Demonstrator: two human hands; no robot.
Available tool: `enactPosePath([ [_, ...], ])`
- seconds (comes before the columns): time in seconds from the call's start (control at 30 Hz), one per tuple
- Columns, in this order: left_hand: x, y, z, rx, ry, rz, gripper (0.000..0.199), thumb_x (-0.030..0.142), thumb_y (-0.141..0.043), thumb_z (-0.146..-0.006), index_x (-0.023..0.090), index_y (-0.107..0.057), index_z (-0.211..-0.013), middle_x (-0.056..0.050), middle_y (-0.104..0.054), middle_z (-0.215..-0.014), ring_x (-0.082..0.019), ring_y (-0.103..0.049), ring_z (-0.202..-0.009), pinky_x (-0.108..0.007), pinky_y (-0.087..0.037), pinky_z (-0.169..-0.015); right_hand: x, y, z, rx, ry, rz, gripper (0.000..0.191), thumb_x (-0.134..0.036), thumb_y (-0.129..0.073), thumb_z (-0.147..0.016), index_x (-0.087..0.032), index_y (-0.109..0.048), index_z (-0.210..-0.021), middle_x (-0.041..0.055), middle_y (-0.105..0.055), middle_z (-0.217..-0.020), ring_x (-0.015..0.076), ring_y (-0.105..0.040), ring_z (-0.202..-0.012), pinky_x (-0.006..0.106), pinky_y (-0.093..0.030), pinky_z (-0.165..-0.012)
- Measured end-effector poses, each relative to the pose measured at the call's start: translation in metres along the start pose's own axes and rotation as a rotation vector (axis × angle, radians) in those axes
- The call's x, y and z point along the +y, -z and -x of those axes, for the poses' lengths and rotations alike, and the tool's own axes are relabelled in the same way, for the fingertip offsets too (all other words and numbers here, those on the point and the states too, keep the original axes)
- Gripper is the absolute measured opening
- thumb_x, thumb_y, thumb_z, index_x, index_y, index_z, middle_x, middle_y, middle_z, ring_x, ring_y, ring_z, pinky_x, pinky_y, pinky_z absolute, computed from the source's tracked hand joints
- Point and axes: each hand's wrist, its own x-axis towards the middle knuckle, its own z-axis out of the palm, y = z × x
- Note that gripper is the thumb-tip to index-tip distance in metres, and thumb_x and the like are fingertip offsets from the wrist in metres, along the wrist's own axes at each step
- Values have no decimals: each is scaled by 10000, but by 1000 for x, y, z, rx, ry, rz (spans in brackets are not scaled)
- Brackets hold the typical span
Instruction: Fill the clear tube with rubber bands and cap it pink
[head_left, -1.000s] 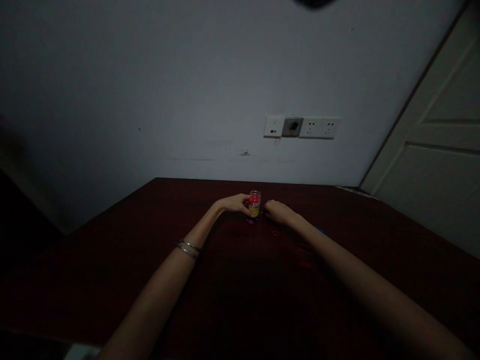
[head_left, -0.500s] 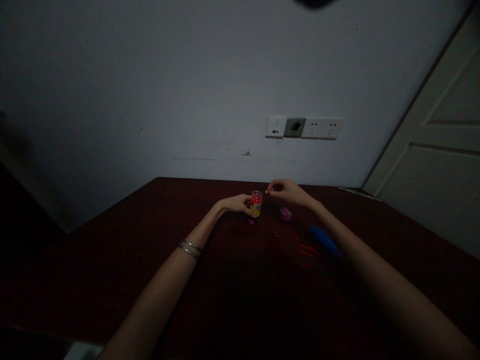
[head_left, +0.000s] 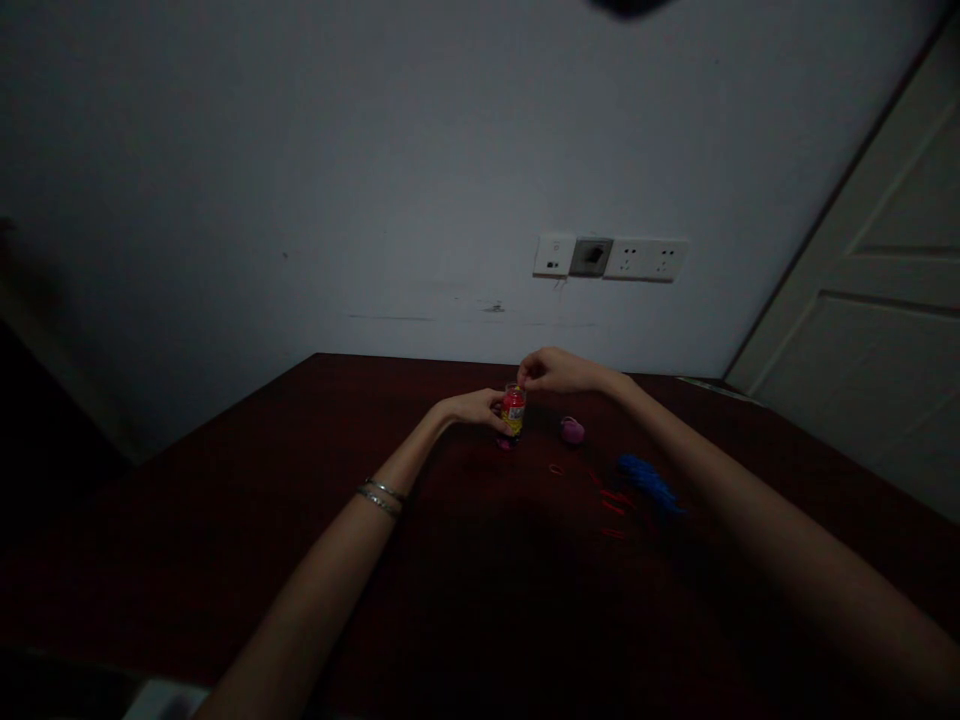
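My left hand point(head_left: 480, 407) is wrapped round a small clear jar point(head_left: 514, 412) that stands upright on the dark red table and has a red and yellow label. Right at the jar's mouth, my right hand point(head_left: 547, 370) pinches a tiny yellow piece point(head_left: 519, 388), too small to name. A pink-purple rounded thing point(head_left: 572, 431) sits to the right of the jar. Nearer to me lie a thin pinkish ring point(head_left: 555, 469) and several thin red strips point(head_left: 613, 506). Beside them is a blue stringy bundle point(head_left: 649, 482), left of my right forearm.
The dark red table point(head_left: 247, 480) runs back to a pale wall point(head_left: 337, 180). Sockets and switches point(head_left: 611, 258) are set in the wall above the table. A white panelled door point(head_left: 885, 290) stands at the right.
My right hand has moved left, bringing the yellow piece from beside the jar to its mouth. The left hand and the jar have stayed in place.
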Motion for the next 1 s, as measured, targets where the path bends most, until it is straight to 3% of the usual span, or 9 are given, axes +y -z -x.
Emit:
enactPosePath([
  [0.23,1,0,0,9,22,-8,353,193,-741,-569,106,-606,-883,-63,-642,-875,-155,-580,-787,-337,-432,-801,-9,8,-4,-91,-18,87,301,-319,-491,-762,-101,-696,-799,63,-643,-692,123,-501,-590,252,-371,-569],
  [0.5,1,-1,0,0,10,13,349,185,-736,-580,108,-603,-894,-72,-641,-894,-155,-581,-792,-339,-437,-799,-12,8,-10,-53,-94,132,489,-448,-376,-846,-92,-710,-859,82,-647,-714,140,-518,-602,269,-379,-582],
  [0.83,-1,0,-2,5,26,-15,354,175,-731,-579,101,-608,-903,-70,-642,-898,-166,-583,-815,-348,-424,-820,-15,7,-21,-189,-110,166,240,-281,-538,-736,-124,-720,-736,37,-621,-627,115,-484,-572,247,-367,-552],
  [1.0,2,-1,0,-1,10,-3,345,169,-732,-579,100,-605,-893,-65,-642,-884,-161,-583,-813,-355,-424,-829,-9,11,-33,-291,-127,133,190,-204,-591,-660,-116,-721,-767,37,-645,-676,99,-478,-567,238,-371,-539],
])
